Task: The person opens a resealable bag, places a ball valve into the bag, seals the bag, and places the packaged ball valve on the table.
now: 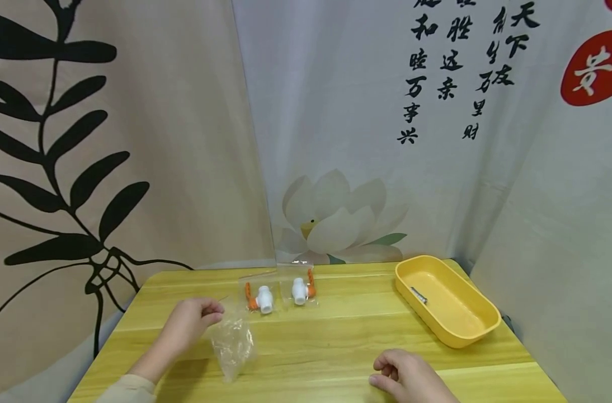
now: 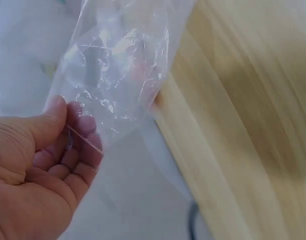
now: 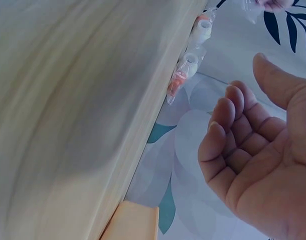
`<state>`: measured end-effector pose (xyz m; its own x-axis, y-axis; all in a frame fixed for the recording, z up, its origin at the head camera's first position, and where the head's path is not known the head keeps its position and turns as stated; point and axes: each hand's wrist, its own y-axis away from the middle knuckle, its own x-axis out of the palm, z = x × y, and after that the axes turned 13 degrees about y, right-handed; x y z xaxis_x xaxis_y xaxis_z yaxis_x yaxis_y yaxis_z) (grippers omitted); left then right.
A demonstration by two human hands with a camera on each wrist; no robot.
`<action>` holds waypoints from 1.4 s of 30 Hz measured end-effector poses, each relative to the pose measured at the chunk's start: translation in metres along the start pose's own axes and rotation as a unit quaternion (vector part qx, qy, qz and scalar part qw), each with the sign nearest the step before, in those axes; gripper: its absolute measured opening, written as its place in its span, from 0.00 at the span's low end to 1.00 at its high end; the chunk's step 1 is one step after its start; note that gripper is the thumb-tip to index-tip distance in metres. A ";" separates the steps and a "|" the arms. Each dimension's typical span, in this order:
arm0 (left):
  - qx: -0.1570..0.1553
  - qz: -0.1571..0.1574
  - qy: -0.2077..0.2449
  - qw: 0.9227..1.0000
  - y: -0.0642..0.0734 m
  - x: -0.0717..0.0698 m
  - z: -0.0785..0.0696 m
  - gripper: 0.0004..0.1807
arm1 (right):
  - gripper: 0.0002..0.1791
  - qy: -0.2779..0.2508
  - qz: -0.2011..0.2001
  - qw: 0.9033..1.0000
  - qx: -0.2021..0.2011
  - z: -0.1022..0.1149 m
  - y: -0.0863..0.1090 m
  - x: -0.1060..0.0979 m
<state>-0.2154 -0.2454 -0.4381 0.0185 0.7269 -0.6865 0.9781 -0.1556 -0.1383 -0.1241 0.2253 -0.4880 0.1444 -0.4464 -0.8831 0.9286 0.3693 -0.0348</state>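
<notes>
A clear, crinkled plastic bag (image 1: 232,348) hangs from my left hand (image 1: 190,324), above the left part of the table. In the left wrist view, thumb and fingertips pinch the edge of this see-through bag (image 2: 118,65); no contents can be made out in it. My right hand (image 1: 409,374) hovers over the front of the table, and the right wrist view shows its fingers loosely bent with nothing held. Two white plastic valves with orange handles, the left valve (image 1: 265,300) and the right valve (image 1: 299,291), lie in small clear bags near the back edge.
At the right of the table stands a yellow tray (image 1: 469,336) with a small silvery piece (image 1: 419,295) inside. Behind the wooden table (image 1: 336,330) hang curtains (image 1: 195,140) printed with leaves, a flower and writing.
</notes>
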 end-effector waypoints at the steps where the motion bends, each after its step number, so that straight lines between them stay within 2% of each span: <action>1: 0.027 0.008 0.002 1.000 0.003 0.008 -0.009 0.01 | 0.11 0.000 -0.001 1.000 -0.004 0.002 -0.001 0.000; 3: 0.094 0.026 -0.001 0.995 0.008 0.023 -0.026 0.03 | 0.11 0.000 0.000 1.000 -0.012 0.006 -0.004 0.001; 5: 0.169 0.043 -0.015 0.985 0.013 0.036 -0.042 0.05 | 0.12 -0.007 0.006 1.000 -0.015 0.012 -0.007 0.002; 7: 0.236 0.050 -0.037 0.970 0.018 0.046 -0.057 0.07 | 0.12 -0.013 0.013 1.000 -0.017 0.018 -0.009 0.002; 10: 0.328 0.036 -0.084 0.940 0.024 0.058 -0.077 0.10 | 0.13 -0.022 0.020 0.999 -0.020 0.026 -0.013 0.001; 14: 0.424 -0.011 -0.162 0.891 0.031 0.069 -0.093 0.18 | 0.12 -0.032 0.025 0.999 -0.030 0.036 -0.016 -0.001; 18: 0.490 -0.044 -0.206 0.846 0.035 0.080 -0.101 0.18 | 0.12 -0.044 0.022 0.998 -0.039 0.043 -0.018 -0.003; 20: 0.527 -0.055 -0.217 0.820 0.036 0.086 -0.105 0.14 | 0.14 -0.045 0.006 0.998 -0.046 0.049 -0.017 -0.004; 22: 0.567 -0.067 -0.231 0.788 0.035 0.092 -0.108 0.10 | 0.15 -0.034 -0.038 0.996 -0.078 0.056 -0.017 -0.006; 24: 0.600 -0.071 -0.239 0.760 0.035 0.098 -0.111 0.09 | 0.19 -0.021 -0.097 0.987 -0.128 0.064 -0.016 -0.006; 25: 0.614 -0.075 -0.246 0.746 0.035 0.100 -0.113 0.10 | 0.22 -0.005 -0.132 0.977 -0.166 0.068 -0.017 -0.006; 27: 0.635 -0.079 -0.257 0.724 0.036 0.105 -0.116 0.12 | 0.28 0.033 -0.199 0.947 -0.250 0.074 -0.020 -0.006; 30: 0.651 -0.078 -0.265 0.707 0.038 0.109 -0.121 0.15 | 0.34 0.079 -0.251 0.896 -0.358 0.081 -0.027 -0.007; 31: 0.656 -0.082 -0.270 0.700 0.038 0.110 -0.123 0.17 | 0.34 0.091 -0.257 0.882 -0.384 0.083 -0.029 -0.008; 32: 0.659 -0.082 -0.271 0.697 0.039 0.110 -0.124 0.19 | 0.34 0.096 -0.254 0.875 -0.400 0.084 -0.029 -0.008; 33: 0.661 -0.082 -0.269 0.696 0.039 0.110 -0.125 0.21 | 0.33 0.102 -0.249 0.872 -0.409 0.085 -0.029 -0.008; 35: 0.665 -0.084 -0.270 0.692 0.040 0.110 -0.127 0.25 | 0.33 0.110 -0.235 0.874 -0.411 0.086 -0.027 -0.008; 37: 0.665 -0.083 -0.267 0.693 0.041 0.109 -0.127 0.26 | 0.33 0.119 -0.222 0.883 -0.395 0.086 -0.023 -0.008; 40: 0.662 -0.079 -0.261 0.698 0.042 0.107 -0.126 0.21 | 0.34 0.130 -0.209 0.893 -0.375 0.085 -0.019 -0.007; 42: 0.660 -0.073 -0.249 0.705 0.042 0.106 -0.125 0.16 | 0.35 0.131 -0.197 0.902 -0.362 0.085 -0.018 -0.008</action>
<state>-0.1460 -0.0915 -0.4271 -0.4598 0.5258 -0.7156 -0.0893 -0.8291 -0.5519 -0.1132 0.1528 -0.4411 -0.3223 -0.4857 -0.8126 0.4099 0.7021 -0.5823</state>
